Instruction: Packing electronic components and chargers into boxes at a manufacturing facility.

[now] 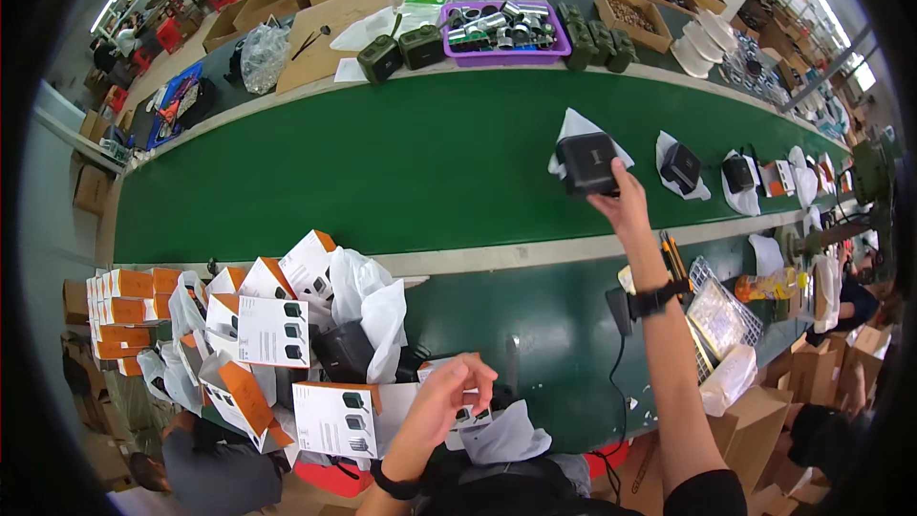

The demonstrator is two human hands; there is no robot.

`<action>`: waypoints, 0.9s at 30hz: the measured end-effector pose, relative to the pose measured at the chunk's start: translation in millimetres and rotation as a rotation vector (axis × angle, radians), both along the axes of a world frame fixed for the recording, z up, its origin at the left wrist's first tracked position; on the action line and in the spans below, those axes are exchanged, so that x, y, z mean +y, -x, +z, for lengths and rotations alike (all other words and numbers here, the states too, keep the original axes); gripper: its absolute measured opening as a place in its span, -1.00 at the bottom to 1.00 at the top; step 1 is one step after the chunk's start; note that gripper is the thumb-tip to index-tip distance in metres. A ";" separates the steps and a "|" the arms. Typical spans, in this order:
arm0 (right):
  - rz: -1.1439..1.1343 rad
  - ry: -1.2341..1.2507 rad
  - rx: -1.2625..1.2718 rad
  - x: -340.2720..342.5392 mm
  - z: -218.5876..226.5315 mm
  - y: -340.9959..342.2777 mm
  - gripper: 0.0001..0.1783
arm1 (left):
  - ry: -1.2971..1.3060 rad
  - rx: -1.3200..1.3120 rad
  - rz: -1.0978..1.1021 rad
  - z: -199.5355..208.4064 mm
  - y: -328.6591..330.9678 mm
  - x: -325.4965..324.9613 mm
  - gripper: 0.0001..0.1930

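1. The right hand (pixel 623 199) is closed on the near right corner of a black box-shaped device (pixel 587 162), fingers and thumb against its edge.
2. That device is over the green belt (pixel 382 172), right of the middle, with a white sheet (pixel 575 124) showing from under it; whether it is resting there or slightly raised, I cannot tell.
3. The left hand (pixel 454 397) is well apart from the right, near the lower edge, its fingers loosely curled with nothing visible between them. It is above white-and-orange cartons (pixel 272 330) on the nearer green bench (pixel 564 325).
4. Among those cartons, a second black device (pixel 344 352) sits beside a crumpled white bag (pixel 368 301).
5. Farther right along the belt, two more black devices (pixel 680 168) lie on white sheets of their own, apart from each other.
6. Beyond the belt's far edge stands a purple basket (pixel 506 60) of metallic cylinders, with dark green canisters (pixel 380 59) to its left and more to its right.
7. At the right of the nearer bench, an orange-yellow bottle (pixel 769 285) lies near a wire rack (pixel 755 325).
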State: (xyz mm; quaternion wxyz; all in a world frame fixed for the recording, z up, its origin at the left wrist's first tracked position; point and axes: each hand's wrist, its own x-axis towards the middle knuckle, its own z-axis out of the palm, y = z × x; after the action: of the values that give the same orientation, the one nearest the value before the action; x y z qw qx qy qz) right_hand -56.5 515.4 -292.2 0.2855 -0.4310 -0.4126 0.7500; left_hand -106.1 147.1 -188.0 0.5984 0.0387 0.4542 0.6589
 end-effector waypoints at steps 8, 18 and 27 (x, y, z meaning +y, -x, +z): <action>-0.031 -0.095 -0.360 63.5 -80.0 8.1 -0.29 | 0.110 0.042 0.030 -10.0 -7.7 -19.0 -0.63; 0.437 -1.295 -1.122 -57.2 1.4 -21.0 -0.32 | 0.123 0.355 0.114 49.1 -14.0 -58.4 -0.85; 1.212 -0.744 -0.338 -270.8 30.0 -100.1 0.00 | 0.320 0.734 0.494 52.7 -14.5 -110.9 -0.93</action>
State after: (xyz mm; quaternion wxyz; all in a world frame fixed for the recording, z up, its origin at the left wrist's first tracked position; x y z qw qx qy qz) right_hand 43.6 244.6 -262.2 -0.1198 -0.1113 -0.8448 0.5096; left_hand -91.5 36.2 -135.2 0.2218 0.0672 0.7273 0.6460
